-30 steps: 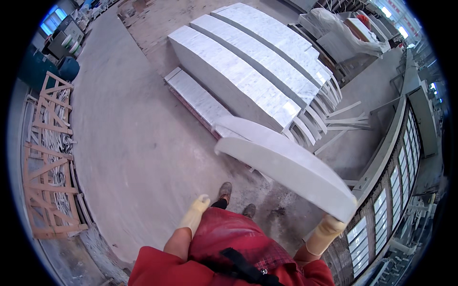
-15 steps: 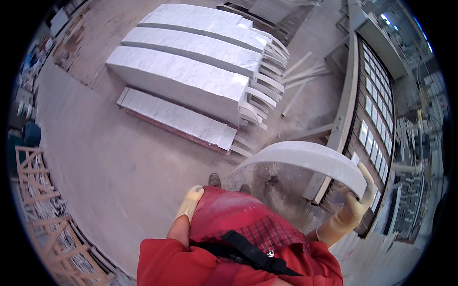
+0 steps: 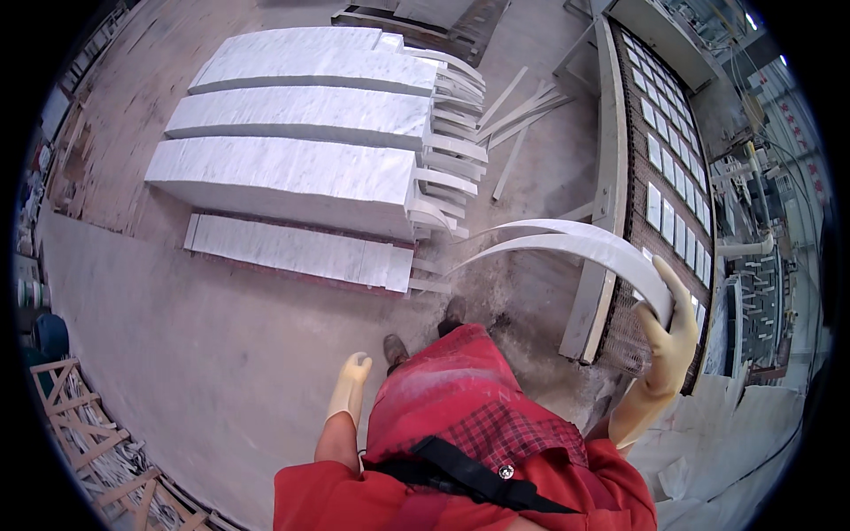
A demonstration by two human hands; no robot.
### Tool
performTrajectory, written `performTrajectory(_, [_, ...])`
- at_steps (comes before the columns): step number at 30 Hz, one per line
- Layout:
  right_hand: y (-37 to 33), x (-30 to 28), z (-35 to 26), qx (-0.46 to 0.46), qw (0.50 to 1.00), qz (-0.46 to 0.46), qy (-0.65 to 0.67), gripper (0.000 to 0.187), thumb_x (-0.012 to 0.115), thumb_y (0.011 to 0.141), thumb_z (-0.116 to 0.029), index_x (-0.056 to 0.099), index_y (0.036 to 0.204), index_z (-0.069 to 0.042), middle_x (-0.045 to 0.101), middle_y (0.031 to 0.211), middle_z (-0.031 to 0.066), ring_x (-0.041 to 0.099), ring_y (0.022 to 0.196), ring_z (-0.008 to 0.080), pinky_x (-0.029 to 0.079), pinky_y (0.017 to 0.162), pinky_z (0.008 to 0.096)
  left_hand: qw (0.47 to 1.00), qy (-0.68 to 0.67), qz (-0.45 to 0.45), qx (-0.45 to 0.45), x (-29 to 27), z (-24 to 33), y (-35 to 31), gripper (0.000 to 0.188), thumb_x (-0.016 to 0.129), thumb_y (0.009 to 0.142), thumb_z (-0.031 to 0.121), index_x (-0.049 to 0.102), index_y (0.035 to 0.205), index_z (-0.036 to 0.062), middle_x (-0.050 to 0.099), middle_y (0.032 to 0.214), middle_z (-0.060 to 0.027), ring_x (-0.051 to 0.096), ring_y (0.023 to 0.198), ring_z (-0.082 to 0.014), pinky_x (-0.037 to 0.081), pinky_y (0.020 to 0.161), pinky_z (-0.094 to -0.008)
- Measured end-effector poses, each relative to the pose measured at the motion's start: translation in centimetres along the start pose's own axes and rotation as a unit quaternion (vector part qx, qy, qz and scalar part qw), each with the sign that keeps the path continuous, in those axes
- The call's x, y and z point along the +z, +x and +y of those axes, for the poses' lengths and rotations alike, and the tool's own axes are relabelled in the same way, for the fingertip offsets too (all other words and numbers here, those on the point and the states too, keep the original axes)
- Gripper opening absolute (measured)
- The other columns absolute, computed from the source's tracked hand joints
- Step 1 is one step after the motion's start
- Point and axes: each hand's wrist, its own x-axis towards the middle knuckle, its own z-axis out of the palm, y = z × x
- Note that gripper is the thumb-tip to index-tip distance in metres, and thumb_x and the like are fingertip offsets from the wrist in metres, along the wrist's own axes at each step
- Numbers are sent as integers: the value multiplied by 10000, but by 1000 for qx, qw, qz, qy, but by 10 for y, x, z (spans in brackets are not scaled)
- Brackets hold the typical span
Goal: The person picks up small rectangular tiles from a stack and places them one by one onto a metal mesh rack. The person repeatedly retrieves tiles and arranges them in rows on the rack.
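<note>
My right hand (image 3: 670,323), in a cream rubber glove, grips the near end of a curved white stone strip (image 3: 575,248), thumb beneath and fingers over the outer side. The strip arches out to my front, its far end near the stacked stone. Two curved bands show along it; whether this is one piece or two I cannot tell. My left hand (image 3: 354,372), gloved alike, hangs beside my red apron (image 3: 443,380) with its fingers loosely apart and nothing visible in it.
Long white stone blocks (image 3: 292,168) lie ahead, with curved strips (image 3: 452,155) at their right ends. On the right runs a conveyor (image 3: 668,168) bearing white tiles. Loose slats (image 3: 522,124) lie on the floor beyond. A wooden crate (image 3: 84,425) stands at lower left.
My view has turned and moved forward, so the blocks sit further left. The right hand and strip have risen in view. My left hand has come away from the apron; my feet have stepped.
</note>
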Motion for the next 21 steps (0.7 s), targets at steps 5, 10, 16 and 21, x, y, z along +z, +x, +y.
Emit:
performTrajectory(5, [83,-1,34,20,1000,8,11,594,712,861,23,674,1452,-23,725,1236,74,647,1051,114,505,937,247,998,-40,28,-50,5,-28,23,568,693,949,427,692,1410,94,734,1327,-234,705,1246,-351,541,1056,-453])
performTrajectory(10, [202,8,58,7,995,74,73,539,736,907,-77,689,1442,-32,703,1069,37,637,884,106,512,823,248,984,-120,30,-132,-8,42,16,557,710,979,372,641,1469,117,761,1191,-163,736,1008,-246,606,773,-419])
performTrajectory(16, [316,29,72,-16,969,177,171,526,760,928,-110,679,1430,22,731,1157,95,679,992,141,529,951,278,968,-190,40,-160,2,127,26,570,705,1001,364,592,1506,125,705,1276,-114,706,918,-224,585,667,-383])
performTrajectory(21, [370,28,112,1,962,160,221,568,757,965,-131,615,1492,24,722,1090,64,662,921,118,530,862,266,961,-263,12,-82,19,217,40,556,694,1028,343,574,1526,126,702,1304,-112,697,911,-204,562,694,-331])
